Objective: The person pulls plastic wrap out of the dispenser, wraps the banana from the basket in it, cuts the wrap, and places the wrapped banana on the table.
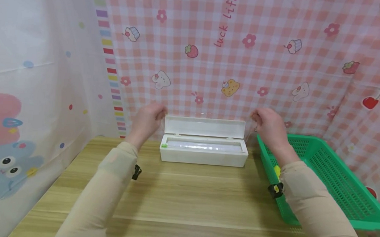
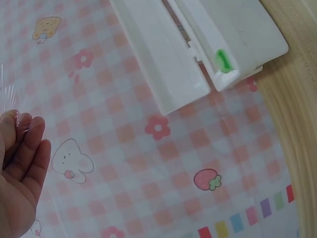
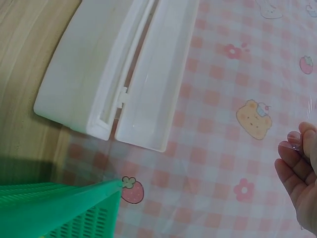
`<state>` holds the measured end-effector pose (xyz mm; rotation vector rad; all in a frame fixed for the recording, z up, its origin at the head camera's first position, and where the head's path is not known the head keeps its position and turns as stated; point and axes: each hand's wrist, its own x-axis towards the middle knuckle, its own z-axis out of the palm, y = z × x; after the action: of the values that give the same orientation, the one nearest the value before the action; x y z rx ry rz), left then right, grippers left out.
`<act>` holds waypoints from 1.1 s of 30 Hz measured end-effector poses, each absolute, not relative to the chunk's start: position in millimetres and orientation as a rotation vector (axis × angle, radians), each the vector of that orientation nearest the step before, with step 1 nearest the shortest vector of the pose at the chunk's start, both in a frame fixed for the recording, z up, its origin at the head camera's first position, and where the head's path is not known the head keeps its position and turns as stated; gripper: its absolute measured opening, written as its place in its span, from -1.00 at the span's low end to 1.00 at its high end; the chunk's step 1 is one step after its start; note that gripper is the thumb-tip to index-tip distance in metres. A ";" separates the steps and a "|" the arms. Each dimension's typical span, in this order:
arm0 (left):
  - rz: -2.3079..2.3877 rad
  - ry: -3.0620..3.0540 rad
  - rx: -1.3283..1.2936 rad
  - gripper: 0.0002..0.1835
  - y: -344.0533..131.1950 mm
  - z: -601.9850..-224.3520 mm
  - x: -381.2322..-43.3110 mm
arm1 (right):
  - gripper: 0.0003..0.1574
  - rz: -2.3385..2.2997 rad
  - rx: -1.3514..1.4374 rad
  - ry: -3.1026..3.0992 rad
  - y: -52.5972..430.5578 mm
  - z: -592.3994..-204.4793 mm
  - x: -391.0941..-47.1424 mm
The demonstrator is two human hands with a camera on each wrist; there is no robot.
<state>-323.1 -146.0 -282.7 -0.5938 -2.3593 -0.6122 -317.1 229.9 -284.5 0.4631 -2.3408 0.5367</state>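
A white cling film dispenser box (image 1: 204, 158) stands at the table's back edge, its lid (image 1: 205, 127) raised. Inside lies a shiny clear roll (image 1: 204, 146), and a green slider (image 1: 164, 145) sits at the left end. My left hand (image 1: 147, 120), raised just beyond the lid's left end, pinches a corner of clear cling film (image 2: 10, 94) between thumb and fingertips. Past the lid's right end, my right hand (image 1: 269, 127) pinches the film's other side, seen as faint glints by the fingers in the right wrist view. Most of the transparent sheet is hard to make out.
To the right stands a green plastic basket (image 1: 356, 172), close beside my right forearm, with something yellow (image 1: 277, 171) inside. Pink checked cloth (image 1: 209, 61) hangs directly behind the box. Wood-grained tabletop (image 1: 201, 199) extends in front of it.
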 end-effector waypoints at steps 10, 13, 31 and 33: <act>-0.580 -2.315 -0.626 -0.93 -147.8 -274.5 -313.6 | -0.94 0.558 0.460 -2.330 229.1 -275.0 -308.4; -0.565 -2.295 -0.648 -0.93 -147.8 -271.7 -310.8 | -0.93 0.565 0.466 -2.319 230.0 -272.3 -306.0; -0.543 -2.128 -0.754 -0.89 -151.1 -256.7 -303.6 | -0.90 0.549 0.512 -2.221 233.1 -254.5 -297.3; -0.538 -2.123 -0.765 -0.90 -150.9 -254.7 -301.8 | -0.90 0.535 0.511 -2.213 233.9 -253.2 -295.7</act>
<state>-301.8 -150.9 -254.7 -0.7651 -2.1230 -0.5380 -295.7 233.9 -253.2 0.5107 -2.2132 0.5352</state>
